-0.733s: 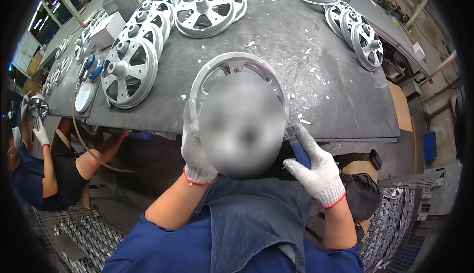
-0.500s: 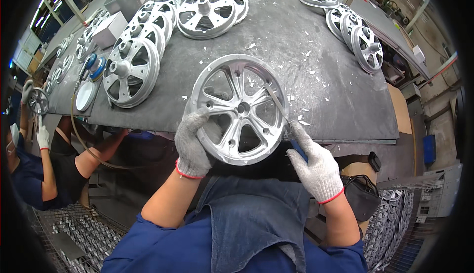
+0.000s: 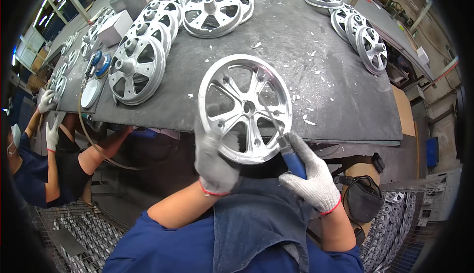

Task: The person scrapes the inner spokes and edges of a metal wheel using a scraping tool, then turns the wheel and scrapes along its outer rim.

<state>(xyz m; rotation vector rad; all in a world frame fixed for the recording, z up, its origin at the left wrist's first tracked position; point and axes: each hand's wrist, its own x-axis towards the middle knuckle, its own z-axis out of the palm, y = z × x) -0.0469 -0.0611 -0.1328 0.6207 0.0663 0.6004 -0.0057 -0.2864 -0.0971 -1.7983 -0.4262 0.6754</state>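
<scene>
Left hand (image 3: 215,162) clamped on silver wheel (image 3: 245,108) at dark, chip-strewn tabletop (image 3: 335,75) edge; right hand (image 3: 313,176) closed around blue-handled tool (image 3: 291,157); more wheels (image 3: 136,70) behind.

A metal-finishing workshop for cast wheels

A long, dark, scuffed workbench (image 3: 345,100) is strewn with pale metal chips (image 3: 309,122); bare silver spoked wheels are laid flat or stacked across it, one large wheel (image 3: 137,69) at the left, another (image 3: 212,11) at the far side, a cluster (image 3: 365,41) at the right; a blue hand-held power sander (image 3: 98,64) with its hose is set on the bench; white knitted work gloves and dark blue work clothes are worn, also by a second person (image 3: 29,169) at the left; wire-mesh racks (image 3: 74,228) are seen below; more wheels (image 3: 390,223) are stacked at the lower right.
</scene>
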